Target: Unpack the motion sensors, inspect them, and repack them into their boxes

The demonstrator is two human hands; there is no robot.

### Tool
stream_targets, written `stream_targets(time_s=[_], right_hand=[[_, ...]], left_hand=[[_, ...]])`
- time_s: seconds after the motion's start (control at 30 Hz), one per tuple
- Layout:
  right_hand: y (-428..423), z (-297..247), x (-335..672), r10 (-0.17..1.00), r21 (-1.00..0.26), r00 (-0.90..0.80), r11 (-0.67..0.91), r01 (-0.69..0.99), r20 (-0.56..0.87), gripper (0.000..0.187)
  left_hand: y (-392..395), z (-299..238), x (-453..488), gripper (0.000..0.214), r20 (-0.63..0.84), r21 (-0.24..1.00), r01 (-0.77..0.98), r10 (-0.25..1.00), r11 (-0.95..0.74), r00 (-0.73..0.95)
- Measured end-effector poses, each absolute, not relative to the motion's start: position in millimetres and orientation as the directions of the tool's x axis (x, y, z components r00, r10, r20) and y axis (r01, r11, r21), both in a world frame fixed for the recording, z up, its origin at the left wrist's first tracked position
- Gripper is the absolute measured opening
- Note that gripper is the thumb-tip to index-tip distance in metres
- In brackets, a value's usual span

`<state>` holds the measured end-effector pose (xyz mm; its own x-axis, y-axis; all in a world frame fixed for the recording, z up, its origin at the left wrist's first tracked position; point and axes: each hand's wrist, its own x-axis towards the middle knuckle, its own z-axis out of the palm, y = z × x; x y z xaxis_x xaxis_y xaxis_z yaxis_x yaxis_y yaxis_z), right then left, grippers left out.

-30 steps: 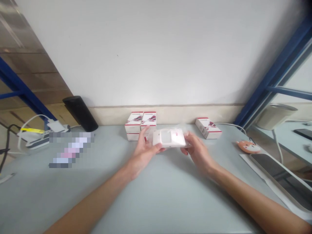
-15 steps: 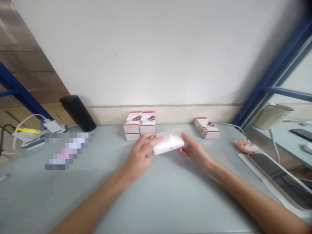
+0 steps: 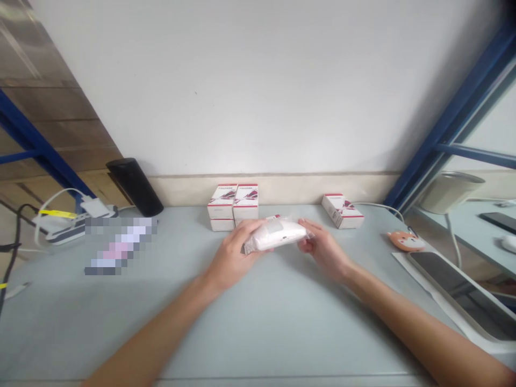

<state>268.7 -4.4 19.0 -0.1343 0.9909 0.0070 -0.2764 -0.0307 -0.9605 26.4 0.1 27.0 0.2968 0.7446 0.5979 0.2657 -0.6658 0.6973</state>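
Evidently holding: half-curled left hand [image 3: 229, 258] grips the white device [image 3: 278, 234], nearly closed right hand [image 3: 325, 252] opposite pinches its plastic bag [image 3: 252, 243]; turning would need both.

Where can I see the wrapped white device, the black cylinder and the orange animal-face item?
Wrapped white device [image 3: 279, 236]: head view, middle of its body.
Black cylinder [image 3: 135, 188]: head view, its side.
Orange animal-face item [image 3: 406, 241]: head view, its middle.

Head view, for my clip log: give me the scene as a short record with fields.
Held item: white device in clear wrap
Left hand: grips the item's left end
Right hand: holds the wrapped right end
Behind left hand: stacked red-and-white boxes
Beyond right hand: single red-and-white box
Far left: black cylinder
Far right: orange animal-faced item
Surface: gray desk
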Motion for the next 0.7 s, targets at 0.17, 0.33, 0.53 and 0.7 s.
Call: stream_targets(time_s=[0.17, 0.33, 0.53, 0.7], right_hand=[[-9, 25, 269, 0.972, -0.982, -0.141, 0.184, -0.039, 0.188, 0.051], [-16, 33, 267, 0.961, -0.968, -0.155, 0.243, 0.070, 0.230, 0.048], [-18, 32, 269, 0.955, -0.947, -0.157, 0.275, 0.165, 0.250, 0.048], [-17, 33, 265, 0.976, -0.976, -0.110, 0.199, 0.089, 0.189, 0.052]], left_hand=[[-8, 31, 30, 0.048, 0.532, 0.778, 0.272, 0.825, -0.566, 0.192], [-11, 36, 29, 0.041, 0.458, 0.805, 0.314, 0.864, -0.503, 0.210], [-10, 46, 30, 0.047, 0.190, 0.961, 0.122, 0.916, -0.247, 0.353], [-14, 51, 31, 0.063, -0.015, 0.995, -0.075, 0.822, 0.070, 0.569]])
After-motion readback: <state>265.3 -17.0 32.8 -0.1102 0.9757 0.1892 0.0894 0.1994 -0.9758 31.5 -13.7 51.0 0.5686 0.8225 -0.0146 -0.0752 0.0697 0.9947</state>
